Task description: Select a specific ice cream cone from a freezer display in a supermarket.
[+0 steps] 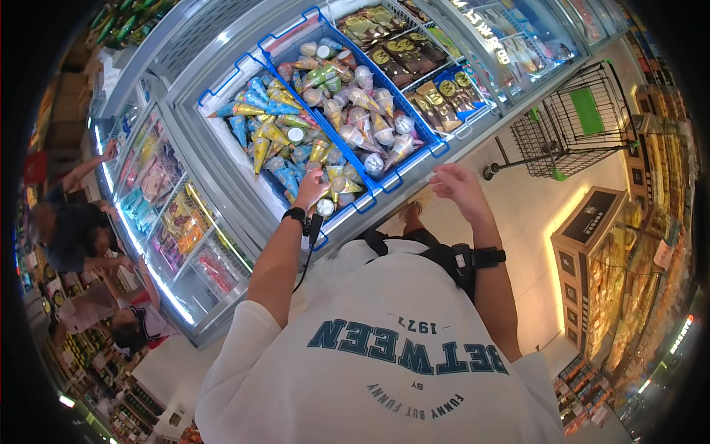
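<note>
In the head view my left hand [312, 190] hangs over the near part of a blue wire basket of wrapped ice cream cones [273, 133]. Its fingers are curled; whether they touch a cone is not clear. Yellow and blue cones lie in a loose heap around it. Beside this stands a second blue basket [383, 191], filled with cones under clear domed lids [383, 130]. My right hand [459, 188] is held near the front rim of the chest freezer [407, 191], fingers loosely bent and nothing visible in them.
White wire baskets with brown and gold ice cream packs [407, 55] sit farther along. A shopping cart [577, 122] stands at the right, near a wooden display stand [591, 222]. Left is another glass-topped freezer [183, 222], with several people [77, 233] beyond it.
</note>
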### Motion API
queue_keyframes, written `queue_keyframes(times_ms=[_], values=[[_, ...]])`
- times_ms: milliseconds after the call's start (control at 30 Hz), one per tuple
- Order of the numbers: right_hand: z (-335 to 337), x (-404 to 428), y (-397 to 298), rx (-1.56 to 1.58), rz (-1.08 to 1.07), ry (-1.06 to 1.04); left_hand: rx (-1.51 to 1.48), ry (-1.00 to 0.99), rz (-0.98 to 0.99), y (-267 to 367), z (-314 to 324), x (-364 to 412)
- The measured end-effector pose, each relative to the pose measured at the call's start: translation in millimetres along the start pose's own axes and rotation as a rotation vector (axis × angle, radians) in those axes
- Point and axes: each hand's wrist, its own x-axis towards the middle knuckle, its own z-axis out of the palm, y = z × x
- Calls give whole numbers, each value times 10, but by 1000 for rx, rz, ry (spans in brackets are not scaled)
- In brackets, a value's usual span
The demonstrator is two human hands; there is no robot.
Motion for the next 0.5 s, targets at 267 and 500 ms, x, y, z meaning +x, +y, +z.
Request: queue_keyframes(times_ms=[267,500], values=[[-94,-122,74,-19,17,66,219,-162,11,228,509,135],[-182,-136,180,8,14,93,-207,-87,-334,169,296,171]])
